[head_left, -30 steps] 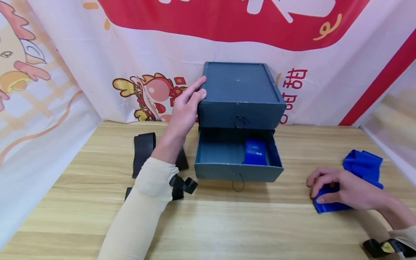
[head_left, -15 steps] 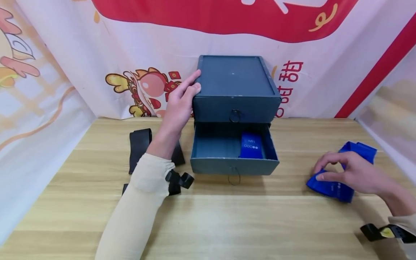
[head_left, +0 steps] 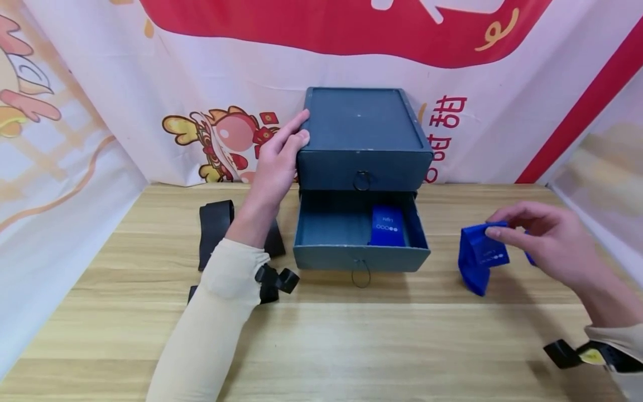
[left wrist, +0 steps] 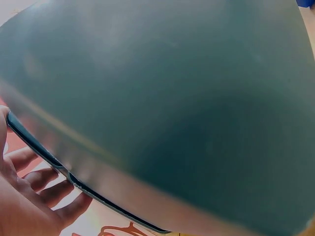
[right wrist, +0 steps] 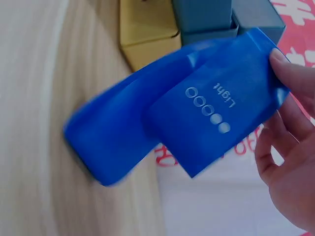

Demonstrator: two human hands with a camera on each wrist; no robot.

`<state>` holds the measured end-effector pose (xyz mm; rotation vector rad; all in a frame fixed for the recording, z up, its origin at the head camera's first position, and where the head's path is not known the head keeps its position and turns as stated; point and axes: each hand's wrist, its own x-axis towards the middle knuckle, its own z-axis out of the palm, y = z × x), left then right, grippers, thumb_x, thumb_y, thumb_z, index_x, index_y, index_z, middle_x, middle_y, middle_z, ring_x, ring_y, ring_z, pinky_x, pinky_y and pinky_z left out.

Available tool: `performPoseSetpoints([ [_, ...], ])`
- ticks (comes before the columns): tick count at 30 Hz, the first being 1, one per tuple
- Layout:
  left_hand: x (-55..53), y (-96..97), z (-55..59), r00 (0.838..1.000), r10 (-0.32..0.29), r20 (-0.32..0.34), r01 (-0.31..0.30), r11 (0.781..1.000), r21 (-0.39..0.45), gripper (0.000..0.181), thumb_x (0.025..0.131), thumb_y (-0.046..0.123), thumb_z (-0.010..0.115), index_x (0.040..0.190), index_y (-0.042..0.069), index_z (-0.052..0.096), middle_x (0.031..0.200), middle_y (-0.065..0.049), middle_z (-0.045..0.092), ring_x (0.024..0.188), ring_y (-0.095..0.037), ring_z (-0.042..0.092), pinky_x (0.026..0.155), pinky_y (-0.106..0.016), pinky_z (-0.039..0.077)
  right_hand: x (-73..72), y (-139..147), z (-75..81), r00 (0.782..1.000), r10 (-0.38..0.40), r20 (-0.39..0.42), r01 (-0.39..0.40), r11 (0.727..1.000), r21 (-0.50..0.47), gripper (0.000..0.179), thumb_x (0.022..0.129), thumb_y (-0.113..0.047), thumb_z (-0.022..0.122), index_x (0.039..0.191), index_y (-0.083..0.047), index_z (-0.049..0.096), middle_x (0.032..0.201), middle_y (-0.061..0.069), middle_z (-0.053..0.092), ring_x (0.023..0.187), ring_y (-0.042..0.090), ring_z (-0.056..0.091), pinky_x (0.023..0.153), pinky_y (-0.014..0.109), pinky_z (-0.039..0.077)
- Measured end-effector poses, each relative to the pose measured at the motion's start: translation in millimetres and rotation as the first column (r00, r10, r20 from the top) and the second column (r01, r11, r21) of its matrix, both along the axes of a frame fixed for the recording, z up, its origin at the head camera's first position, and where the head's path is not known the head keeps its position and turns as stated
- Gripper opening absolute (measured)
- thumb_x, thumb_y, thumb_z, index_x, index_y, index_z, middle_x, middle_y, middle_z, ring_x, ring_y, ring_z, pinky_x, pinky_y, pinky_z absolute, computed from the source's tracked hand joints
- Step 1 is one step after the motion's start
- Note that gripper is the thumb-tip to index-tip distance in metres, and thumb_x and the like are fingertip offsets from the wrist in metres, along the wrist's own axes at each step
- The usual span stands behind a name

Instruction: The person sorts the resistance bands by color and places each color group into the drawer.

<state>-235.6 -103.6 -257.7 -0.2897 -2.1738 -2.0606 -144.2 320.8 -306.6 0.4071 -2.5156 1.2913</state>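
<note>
My right hand (head_left: 557,240) pinches a blue resistance band (head_left: 479,251) between thumb and fingers at its upper edge, and the looped band hangs over the table. Its printed word "Light" and row of circles show in the right wrist view, on the band (right wrist: 197,113). My left hand (head_left: 278,162) rests against the left side of a dark blue-grey two-drawer box (head_left: 361,120), fingers extended along its edge. The lower drawer (head_left: 361,258) is pulled out. Inside it, at the right, lies another blue band (head_left: 387,226).
Black bands (head_left: 215,231) lie left of the box, partly hidden by my left arm. A bit of blue band (head_left: 529,255) shows behind my right hand. A printed cloth (head_left: 251,67) hangs behind the wooden table (head_left: 351,346). The upper drawer (head_left: 364,170) is closed.
My right hand has taken hold of the blue band, lifted it off the table and brought it slightly left. The left hand stays on the box; the view has shifted a little.
</note>
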Motion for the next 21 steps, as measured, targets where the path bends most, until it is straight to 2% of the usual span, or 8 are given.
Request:
performPoseSetpoints([
  [5, 0.3, 0.1, 0.2, 1.000, 0.004, 0.001, -0.004, 1.000, -0.001, 0.046, 0.110, 0.039, 0.052, 0.156, 0.039, 0.053, 0.169, 0.015, 0.041, 0.154, -0.012, 0.038, 0.126, -0.048, 0.040, -2.9, -18, 18.1, 0.994, -0.107, -0.014, 0.107, 0.994, -0.006, 0.018, 0.093, -0.003, 0.079, 0.110, -0.001, 0.076, 0.097, -0.016, 0.076, 0.074, 0.005, 0.067, 0.067, 0.012, 0.055],
  [9, 0.9, 0.1, 0.8, 1.000, 0.004, 0.003, -0.004, 1.000, -0.004, 0.046, 0.110, 0.040, 0.052, 0.156, 0.039, 0.053, 0.169, 0.015, 0.041, 0.155, -0.012, 0.038, 0.126, -0.048, 0.039, -5.2, -31, 31.7, 0.989, -0.147, -0.002, 0.147, 0.989, -0.026, 0.020, 0.096, -0.009, 0.077, 0.116, -0.004, 0.075, 0.098, -0.018, 0.075, 0.077, 0.005, 0.068, 0.072, 0.010, 0.056],
  [17, 1.2, 0.2, 1.3, 1.000, 0.006, 0.004, -0.006, 1.000, -0.006, 0.046, 0.110, 0.040, 0.052, 0.157, 0.039, 0.052, 0.169, 0.015, 0.041, 0.155, -0.012, 0.038, 0.126, -0.048, 0.040, -10.8, -56, 53.8, 0.982, -0.152, -0.112, 0.132, 0.977, -0.166, 0.024, 0.095, -0.005, 0.077, 0.119, -0.004, 0.077, 0.100, -0.011, 0.077, 0.081, 0.008, 0.068, 0.073, 0.011, 0.056],
  [21, 0.9, 0.4, 1.1, 1.000, 0.004, 0.005, -0.004, 1.000, -0.005, 0.046, 0.110, 0.039, 0.052, 0.157, 0.039, 0.052, 0.169, 0.014, 0.041, 0.155, -0.012, 0.038, 0.126, -0.048, 0.040, -12.3, -65, 65.8, 0.980, -0.096, -0.175, 0.036, 0.947, -0.319, 0.025, 0.093, -0.001, 0.078, 0.118, 0.001, 0.078, 0.098, -0.003, 0.077, 0.077, 0.012, 0.064, 0.070, 0.012, 0.055],
])
